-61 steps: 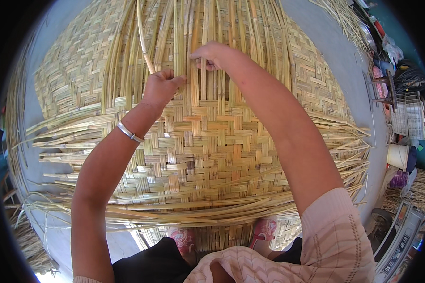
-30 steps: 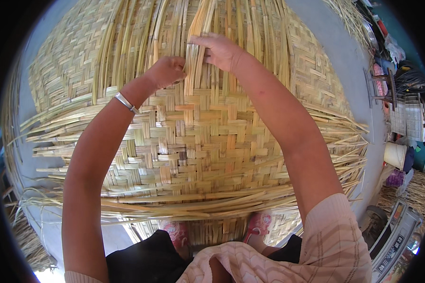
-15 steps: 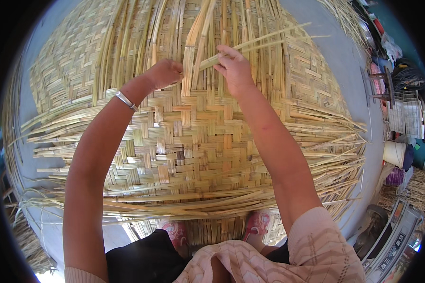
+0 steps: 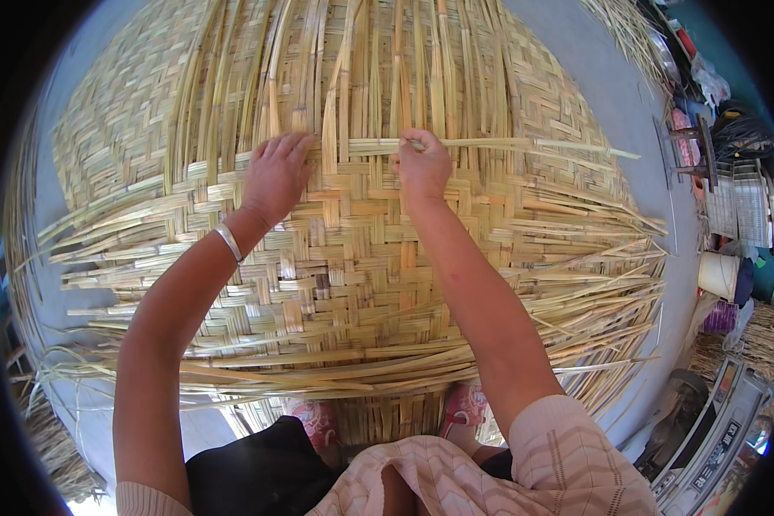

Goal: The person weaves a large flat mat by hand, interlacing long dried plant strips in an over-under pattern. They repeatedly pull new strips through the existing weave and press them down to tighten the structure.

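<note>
A large woven bamboo mat [image 4: 353,284] spreads under me, its finished weave near me and loose upright strips [image 4: 387,69] beyond. A horizontal bamboo strip [image 4: 525,144] lies across the upright strips at the weave's far edge. My right hand [image 4: 423,163] is closed on this strip. My left hand [image 4: 275,176], with a silver bangle on its wrist, presses flat with spread fingers on the weave at the strip's left end.
Loose strip ends fan out at the mat's right edge [image 4: 611,258] and left edge [image 4: 69,258]. Grey floor [image 4: 602,77] lies beyond the mat. Clutter, a white bucket [image 4: 718,275] and a wire rack [image 4: 740,198] stand at the far right. My pink shoes [image 4: 464,404] show beneath the mat.
The right hand has laid a strip it held angled up down into a horizontal line across the uprights. The left hand has flattened onto the weave beside it.
</note>
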The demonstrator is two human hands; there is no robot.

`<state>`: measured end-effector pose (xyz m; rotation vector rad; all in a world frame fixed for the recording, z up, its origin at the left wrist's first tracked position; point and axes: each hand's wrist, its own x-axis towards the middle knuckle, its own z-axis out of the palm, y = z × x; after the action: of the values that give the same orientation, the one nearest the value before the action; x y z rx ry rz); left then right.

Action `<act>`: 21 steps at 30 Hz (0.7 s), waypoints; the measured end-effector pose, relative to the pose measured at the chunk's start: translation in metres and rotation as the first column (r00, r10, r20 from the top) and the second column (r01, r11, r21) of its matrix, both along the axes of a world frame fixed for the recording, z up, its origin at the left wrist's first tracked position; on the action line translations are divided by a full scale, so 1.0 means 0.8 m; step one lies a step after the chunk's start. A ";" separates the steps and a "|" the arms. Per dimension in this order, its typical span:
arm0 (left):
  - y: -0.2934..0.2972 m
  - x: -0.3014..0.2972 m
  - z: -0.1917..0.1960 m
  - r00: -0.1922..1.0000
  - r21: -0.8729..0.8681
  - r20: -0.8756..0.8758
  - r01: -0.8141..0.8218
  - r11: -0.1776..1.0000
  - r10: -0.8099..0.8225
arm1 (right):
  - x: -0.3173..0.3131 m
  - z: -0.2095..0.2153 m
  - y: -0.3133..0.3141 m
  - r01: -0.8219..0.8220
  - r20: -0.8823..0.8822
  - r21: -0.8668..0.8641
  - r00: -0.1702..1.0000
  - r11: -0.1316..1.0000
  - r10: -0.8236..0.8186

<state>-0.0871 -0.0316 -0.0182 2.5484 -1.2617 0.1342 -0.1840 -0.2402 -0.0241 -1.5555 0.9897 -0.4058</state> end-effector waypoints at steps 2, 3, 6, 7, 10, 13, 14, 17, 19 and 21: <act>0.006 -0.011 -0.001 0.999 0.163 -0.035 0.008 0.987 -0.003 | 0.002 -0.009 -0.003 -0.018 -0.006 -0.111 1.000 0.994 0.017; 0.008 -0.014 -0.001 0.999 0.122 0.008 0.030 0.992 -0.031 | 0.002 -0.012 -0.003 -0.012 -0.004 -0.142 1.000 0.990 0.011; 0.013 -0.019 -0.003 0.999 0.154 0.018 0.043 0.987 -0.046 | -0.007 -0.015 -0.001 -0.031 0.006 -0.175 0.999 0.984 0.032; 0.014 -0.021 -0.003 0.999 0.187 0.009 0.047 0.981 -0.050 | -0.012 -0.014 0.002 -0.039 0.011 -0.173 0.999 0.984 0.042; 0.016 -0.023 -0.002 0.996 0.253 0.037 0.075 0.965 -0.087 | -0.026 -0.008 0.009 -0.037 -0.007 -0.103 0.999 0.994 0.036; 0.014 -0.019 0.009 0.978 0.274 0.118 0.133 0.953 -0.170 | -0.026 -0.001 0.006 -0.048 0.046 -0.091 0.998 0.995 0.052; 0.011 -0.016 0.015 0.977 0.337 0.096 0.149 0.930 -0.191 | -0.027 0.002 0.002 -0.070 0.097 0.006 0.993 0.998 0.069; -0.002 0.003 0.045 0.965 0.383 -0.008 0.246 0.890 -0.263 | -0.040 0.015 -0.018 -0.095 0.204 0.321 0.979 0.942 0.029; -0.026 0.009 0.061 0.963 0.330 -0.040 0.264 0.906 -0.266 | -0.054 0.024 -0.030 -0.074 0.302 0.471 0.950 0.879 -0.082; -0.058 0.000 0.068 0.967 0.173 -0.099 0.248 0.953 -0.234 | -0.063 0.033 -0.042 -0.088 0.336 0.544 0.934 0.835 -0.121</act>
<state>-0.0871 -0.0784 0.0366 2.4926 -1.6083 -0.1391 -0.2345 -0.2742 0.0026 -0.9025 0.7433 -0.3574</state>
